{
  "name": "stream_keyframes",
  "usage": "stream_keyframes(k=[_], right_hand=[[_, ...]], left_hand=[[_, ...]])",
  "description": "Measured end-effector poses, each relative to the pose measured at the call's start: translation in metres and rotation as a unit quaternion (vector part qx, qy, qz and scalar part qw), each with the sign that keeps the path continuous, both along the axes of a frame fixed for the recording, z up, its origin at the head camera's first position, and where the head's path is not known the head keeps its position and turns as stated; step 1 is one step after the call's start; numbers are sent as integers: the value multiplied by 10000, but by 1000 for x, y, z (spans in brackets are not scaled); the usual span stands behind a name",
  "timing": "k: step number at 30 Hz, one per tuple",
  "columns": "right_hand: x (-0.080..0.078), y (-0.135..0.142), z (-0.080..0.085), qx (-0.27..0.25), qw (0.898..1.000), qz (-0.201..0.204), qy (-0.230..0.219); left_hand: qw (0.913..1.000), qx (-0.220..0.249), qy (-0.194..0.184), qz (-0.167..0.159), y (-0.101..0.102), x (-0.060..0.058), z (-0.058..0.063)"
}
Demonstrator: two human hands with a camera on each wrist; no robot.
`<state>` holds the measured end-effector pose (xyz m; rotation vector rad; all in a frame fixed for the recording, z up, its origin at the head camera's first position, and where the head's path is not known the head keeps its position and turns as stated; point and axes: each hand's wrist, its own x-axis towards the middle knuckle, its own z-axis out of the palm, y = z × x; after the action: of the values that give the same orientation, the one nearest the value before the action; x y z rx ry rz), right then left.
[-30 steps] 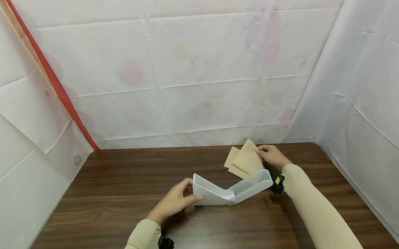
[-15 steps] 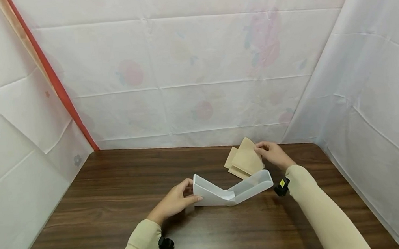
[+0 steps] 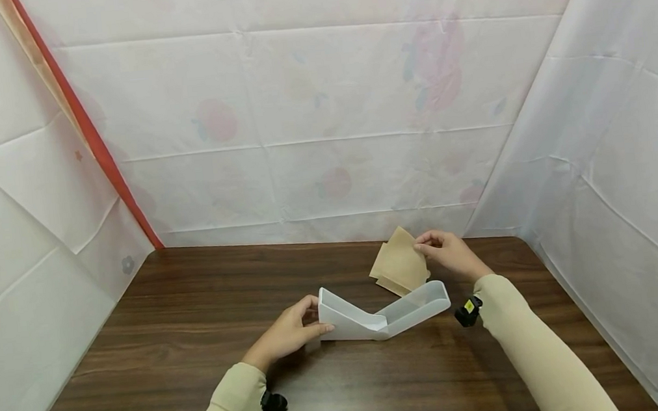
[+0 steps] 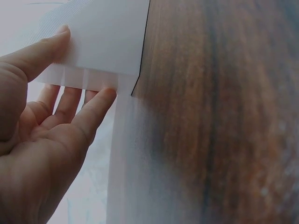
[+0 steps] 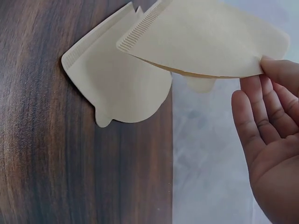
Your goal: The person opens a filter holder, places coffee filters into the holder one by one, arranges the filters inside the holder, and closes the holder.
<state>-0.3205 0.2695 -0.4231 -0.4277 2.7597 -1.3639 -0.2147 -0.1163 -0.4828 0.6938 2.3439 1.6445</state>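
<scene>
My left hand (image 3: 286,333) holds the left end of a white translucent plastic holder (image 3: 347,320), thumb on its front face and fingertips under its edge in the left wrist view. The holder rests on the table, spread into a wide V with its two trays facing up. Farther back, my right hand (image 3: 455,256) pinches the edge of a tan paper coffee filter (image 5: 210,37) between thumb and fingers. That filter is tilted and raised over a few more coffee filters (image 5: 117,84) lying fanned on the table. Its crimped edge and small tab show in the right wrist view.
The dark wood table (image 3: 224,286) ends at a pale printed cloth (image 3: 320,102) hung behind it, with more cloth at both sides. A red strip (image 3: 87,125) runs down the left corner. Small black cameras (image 3: 274,406) sit on both wrists.
My right hand has moved slightly back and left with the pinched filter, which now covers more of the filters below. The left hand and the holder have stayed put.
</scene>
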Motion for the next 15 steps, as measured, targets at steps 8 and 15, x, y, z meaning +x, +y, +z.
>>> stream_keyframes(k=[8,15], right_hand=[[7,-2,13,-5,9998,150,114],[12,-4,23,-68,9997,211,129]], left_hand=[[10000,23,13,-20,1,0,0],[10000,72,-44,-19,2,0,0]])
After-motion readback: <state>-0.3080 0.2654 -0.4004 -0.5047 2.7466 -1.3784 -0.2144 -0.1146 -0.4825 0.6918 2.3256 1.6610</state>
